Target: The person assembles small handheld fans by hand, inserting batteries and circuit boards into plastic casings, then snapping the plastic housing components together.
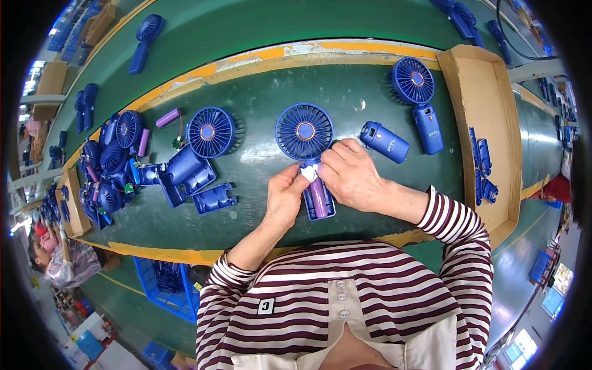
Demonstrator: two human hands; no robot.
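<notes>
In front of me on the green bench lies a blue handheld fan (304, 131), its round grille pointing away and its handle shell open. A purple battery cell (318, 198) sits lengthwise in that handle. My left hand (286, 193) grips the handle's left side near the neck, with something white at the thumb tip. Curled over the top of the handle from the right is my right hand (351, 176), fingers closed; their tips and anything in them are hidden. Just right of it rests a blue handle cover (385, 142).
Left of me lie another fan (210, 132) with its handle open, a loose shell piece (214, 198) and a heap of fans (113, 157). An assembled fan (413, 80) lies far right, beside a cardboard tray (513, 203) holding blue parts. A blue crate (148, 280) stands below the bench.
</notes>
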